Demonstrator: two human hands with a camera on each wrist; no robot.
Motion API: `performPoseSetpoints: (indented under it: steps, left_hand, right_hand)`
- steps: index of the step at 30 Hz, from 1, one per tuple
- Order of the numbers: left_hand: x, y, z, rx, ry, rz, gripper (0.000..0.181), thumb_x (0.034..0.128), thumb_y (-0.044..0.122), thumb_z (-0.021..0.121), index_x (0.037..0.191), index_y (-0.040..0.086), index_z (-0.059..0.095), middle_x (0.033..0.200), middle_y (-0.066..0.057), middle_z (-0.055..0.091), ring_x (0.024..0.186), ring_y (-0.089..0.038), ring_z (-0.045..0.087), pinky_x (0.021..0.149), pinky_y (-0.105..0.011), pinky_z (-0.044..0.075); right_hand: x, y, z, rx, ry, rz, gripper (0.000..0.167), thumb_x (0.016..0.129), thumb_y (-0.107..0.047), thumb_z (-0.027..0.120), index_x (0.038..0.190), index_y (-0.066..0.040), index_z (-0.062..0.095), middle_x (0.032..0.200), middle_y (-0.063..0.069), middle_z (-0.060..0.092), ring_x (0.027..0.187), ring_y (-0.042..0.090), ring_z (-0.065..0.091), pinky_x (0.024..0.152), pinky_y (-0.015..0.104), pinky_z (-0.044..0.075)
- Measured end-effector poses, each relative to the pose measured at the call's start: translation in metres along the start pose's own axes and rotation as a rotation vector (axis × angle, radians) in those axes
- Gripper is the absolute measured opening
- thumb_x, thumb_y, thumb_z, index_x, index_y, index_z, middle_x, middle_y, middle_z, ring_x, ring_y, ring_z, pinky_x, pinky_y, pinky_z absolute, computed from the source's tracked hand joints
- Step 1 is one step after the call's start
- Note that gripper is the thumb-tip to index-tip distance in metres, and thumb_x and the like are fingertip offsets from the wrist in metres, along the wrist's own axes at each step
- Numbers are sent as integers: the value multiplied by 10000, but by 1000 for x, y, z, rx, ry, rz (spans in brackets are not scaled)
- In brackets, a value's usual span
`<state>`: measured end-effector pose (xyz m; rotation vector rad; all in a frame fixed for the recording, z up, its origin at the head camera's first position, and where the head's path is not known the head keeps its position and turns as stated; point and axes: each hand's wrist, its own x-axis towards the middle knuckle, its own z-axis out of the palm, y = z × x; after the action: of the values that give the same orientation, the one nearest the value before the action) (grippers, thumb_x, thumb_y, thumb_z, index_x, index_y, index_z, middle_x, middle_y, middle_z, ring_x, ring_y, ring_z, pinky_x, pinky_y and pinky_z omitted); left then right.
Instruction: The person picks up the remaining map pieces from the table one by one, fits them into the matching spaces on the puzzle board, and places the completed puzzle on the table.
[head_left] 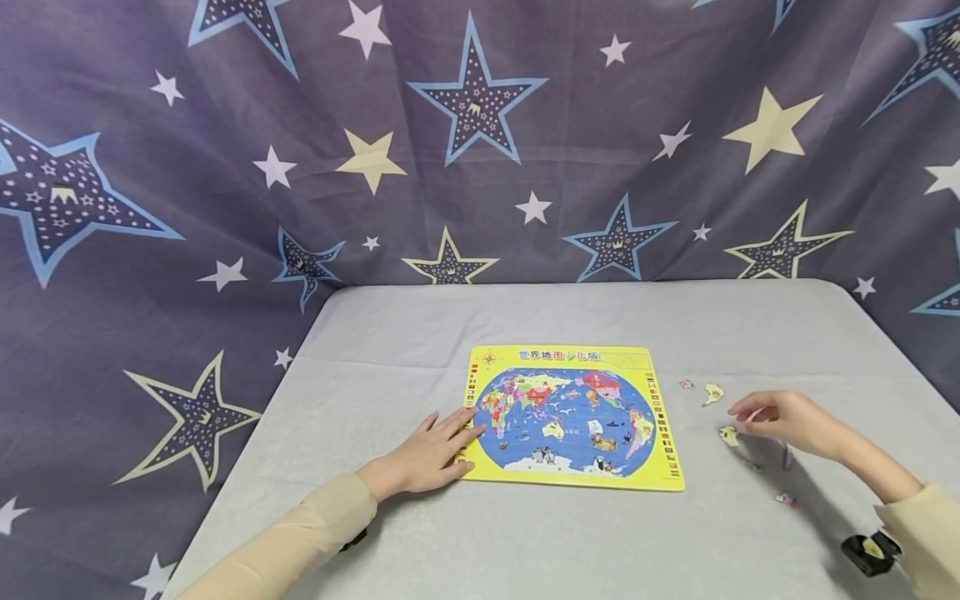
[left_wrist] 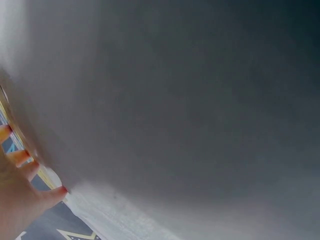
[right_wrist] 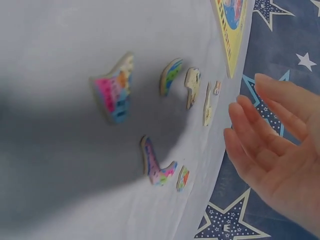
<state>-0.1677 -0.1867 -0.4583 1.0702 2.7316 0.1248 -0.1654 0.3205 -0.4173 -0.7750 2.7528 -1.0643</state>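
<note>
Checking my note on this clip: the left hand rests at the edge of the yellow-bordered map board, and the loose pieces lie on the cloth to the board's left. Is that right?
Not quite: the head view shows the loose pieces on the cloth to the right of the map board, not its left. The rest stands.

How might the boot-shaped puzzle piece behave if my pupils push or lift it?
The boot-shaped puzzle piece shows a solid edge, so it's probably stiff; it's small, so likely light. Flat on the tablecloth, it should slide, not roll.
</note>
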Motion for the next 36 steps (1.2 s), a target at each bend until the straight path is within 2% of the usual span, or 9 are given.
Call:
performPoseSetpoints:
  steps: [9,15,21,26,36]
  left_hand:
    - [0,-1,1,8,-11,-11,581,925,480,294,1423,192,210,1484,-51,92,1351,-180,74,1029,-518,126]
    - [-1,0,0,1,-9,-8,580,925,470,310,1422,186,218,1482,-59,103,1350,-189,82,1025,-525,130]
    - [0,0,0,8,-16,-11,580,926,478,296,1425,198,203,1485,-50,87,1351,-179,68,1028,-521,128]
    - [0,0,0,5,-16,-12,579,925,478,299,1424,202,204,1484,-47,87,1351,-181,73,1027,-521,130]
    - [0,0,0,-1,-24,-22,580,924,483,294,1426,211,195,1486,-41,74,1352,-173,58,1031,-517,117]
  right_hand:
    - [-12,2,1,76,-107,-20,143,768,9,625,880,95,603,811,30,635,676,-8,556,523,217,455]
    - [-16,7,4,115,-168,-28,174,738,12,651,881,96,603,819,42,640,697,9,569,567,214,481]
    - [-18,10,9,127,-190,-47,198,696,30,674,870,90,603,825,49,644,723,17,580,601,206,488]
    - [-19,10,11,136,-214,-14,221,693,12,681,878,100,595,822,70,638,720,19,578,606,205,488]
    - [-20,12,17,55,-203,33,203,685,-12,696,865,49,626,810,39,629,706,-13,547,598,209,481]
